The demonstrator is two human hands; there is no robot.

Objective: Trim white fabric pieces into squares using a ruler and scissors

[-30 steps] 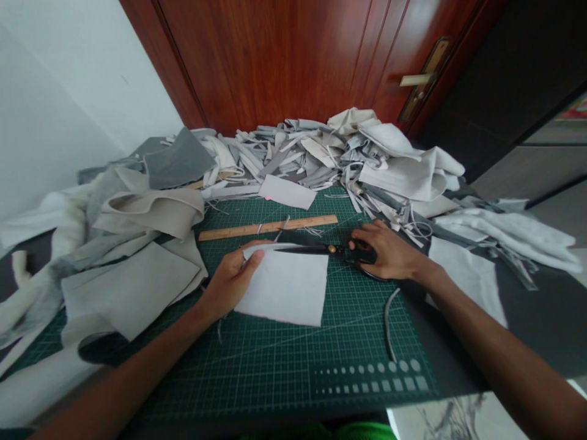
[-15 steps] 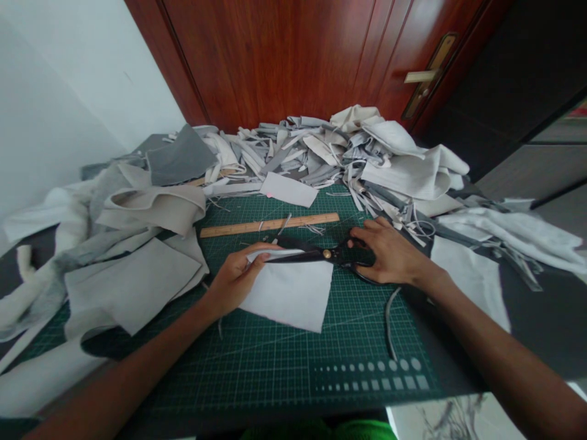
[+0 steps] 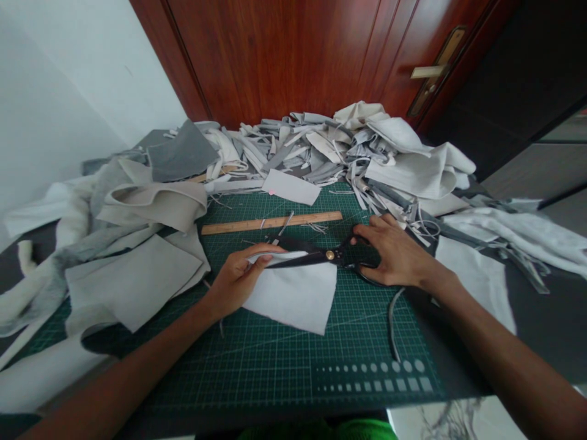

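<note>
the left hand (image 3: 236, 282) pinches the upper edge of a white fabric square (image 3: 293, 299) between its fingers (image 3: 257, 260), while the right hand (image 3: 398, 253) closes around the handles of black tailor's shears (image 3: 312, 257), their blades lying across that edge. both sit mid-frame on a green cutting mat (image 3: 257, 366), below a wooden ruler (image 3: 270, 223) and heaped fabric scraps (image 3: 330, 146) at the upper middle of the frame.

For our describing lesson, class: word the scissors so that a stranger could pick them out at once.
Below the door lies a green mat, with a wooden ruler across it. Just nearer than the ruler are the black scissors, with a brass pivot. The right hand is on their handles, and their blades point left over the white fabric that the left hand holds.
</note>
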